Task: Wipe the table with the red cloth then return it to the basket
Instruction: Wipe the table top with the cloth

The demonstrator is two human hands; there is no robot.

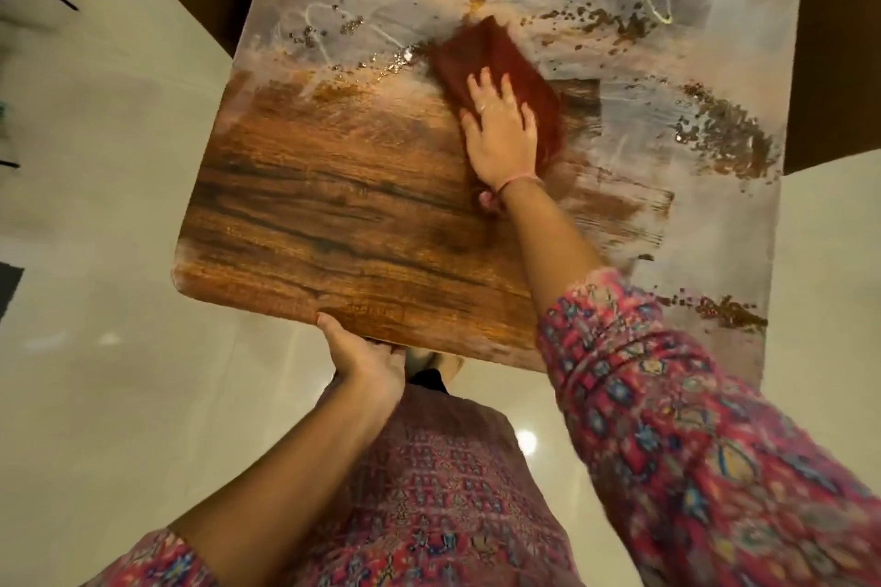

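Patterned pink sleeves (pixel 691 443) fill the near edge of the view, one on each arm, above a pale tiled floor (pixel 119 396). From the lower left the person's bare left forearm rises to the near edge of the wooden worktop (pixel 333 215), where the left hand (pixel 367 357) grips the rim, thumb lying on top and fingers curled underneath. Her right arm stretches forward and leftward across the worktop, elbow nearly straight, a thin pink band (pixel 517 180) round the wrist. At its end the right hand (pixel 500 129) lies palm down with fingers spread and nearly straight, pressing flat on the red cloth (pixel 500 57), which is folded into a rectangle near the middle of the worktop. Beyond and to the right of the cloth, the surface is covered with whitish smears and brown specks (pixel 724 133); the nearer left part shows bare wood grain.
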